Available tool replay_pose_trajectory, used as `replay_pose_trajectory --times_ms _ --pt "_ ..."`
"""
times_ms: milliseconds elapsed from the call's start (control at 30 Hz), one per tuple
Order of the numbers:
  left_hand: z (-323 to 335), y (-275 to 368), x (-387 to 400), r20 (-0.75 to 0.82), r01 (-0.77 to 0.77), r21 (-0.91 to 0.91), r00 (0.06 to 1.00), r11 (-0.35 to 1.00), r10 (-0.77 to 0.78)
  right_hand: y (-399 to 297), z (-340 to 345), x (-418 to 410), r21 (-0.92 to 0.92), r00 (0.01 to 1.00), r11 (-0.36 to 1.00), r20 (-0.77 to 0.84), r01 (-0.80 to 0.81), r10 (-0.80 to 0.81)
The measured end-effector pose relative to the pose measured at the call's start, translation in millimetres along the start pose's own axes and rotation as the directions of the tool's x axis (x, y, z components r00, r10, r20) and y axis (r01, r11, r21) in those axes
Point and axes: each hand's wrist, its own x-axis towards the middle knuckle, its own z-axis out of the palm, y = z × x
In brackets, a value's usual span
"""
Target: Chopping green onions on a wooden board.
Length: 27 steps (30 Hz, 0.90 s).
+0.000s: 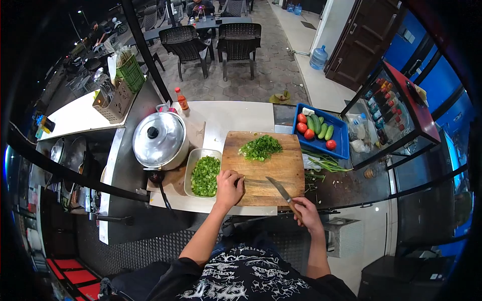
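Observation:
My right hand point(308, 213) grips the wooden handle of a kitchen knife point(280, 190), its blade slanting up and left over the bare lower part of a wooden cutting board point(271, 169). A heap of chopped green onions point(262, 147) lies near the board's far edge. At the board's left edge rests my left hand point(229, 190), fingers curled and fingertips down near a small pale bit; whether they pinch it cannot be told. Just left of that hand, a clear plastic container point(187, 177) holds more chopped green onions point(205, 176).
A lidded metal pot point(160, 141) stands left, with a dark ladle point(163, 190) before it. Behind stands a red sauce bottle point(181, 99). Right of the board are whole green onions point(327, 163) and a blue tray point(340, 152) with tomatoes and cucumbers. A glass display case point(395, 109) stands far right.

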Motion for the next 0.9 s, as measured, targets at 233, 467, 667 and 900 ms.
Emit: replay_pose_trajectory --times_ms 233,467,667,900 --pt "1.4 -0.9 -0.4 -0.027 -0.017 0.016 0.999 1.000 0.018 -26.0 23.9 8.0 -0.395 0.887 0.807 0.043 0.439 -0.461" --pt "1.9 1.5 -4.3 -0.027 -0.025 0.006 0.999 1.000 0.025 -19.3 16.1 70.8 -0.416 0.927 0.828 0.173 0.375 -0.333" --pt "-1.2 3.1 -5.6 -0.037 0.007 0.040 0.999 0.999 -0.006 -55.2 13.7 74.8 -0.176 0.965 0.980 0.259 0.098 -0.050" --pt "-1.5 5.6 -0.1 -0.011 0.029 0.046 1.000 0.999 -0.029 -39.7 -20.1 60.8 -0.068 0.935 0.993 0.336 -0.099 0.116"
